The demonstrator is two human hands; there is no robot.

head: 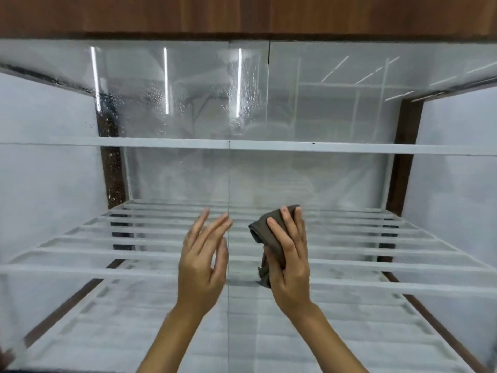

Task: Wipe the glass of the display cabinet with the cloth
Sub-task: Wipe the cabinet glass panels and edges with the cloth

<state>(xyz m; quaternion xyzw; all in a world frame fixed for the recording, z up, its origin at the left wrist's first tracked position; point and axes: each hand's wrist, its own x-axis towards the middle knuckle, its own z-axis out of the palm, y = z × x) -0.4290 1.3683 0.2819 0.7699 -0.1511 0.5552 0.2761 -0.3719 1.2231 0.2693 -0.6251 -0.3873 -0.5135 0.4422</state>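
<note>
brown cloth (270,232) in right hand (289,262)

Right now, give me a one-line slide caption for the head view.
Right hand presses a grey cloth to the droplet-streaked cabinet glass; left hand hovers open.

You are standing at a display cabinet (248,20) of the kind found in a shop or showroom. What shows it: a dark wood-grain panel runs across the top, dark wooden posts (403,157) frame the sides, and the front is closed by glass panes (174,98) that meet at a thin vertical seam in the middle. Behind the glass, white slatted shelves (107,238) sit in tiers with nothing on them, between plain white side walls (48,170). The glass reflects long strip lights (166,79) and a white rack-like frame, so the room around you is a large, brightly lit interior.
</note>
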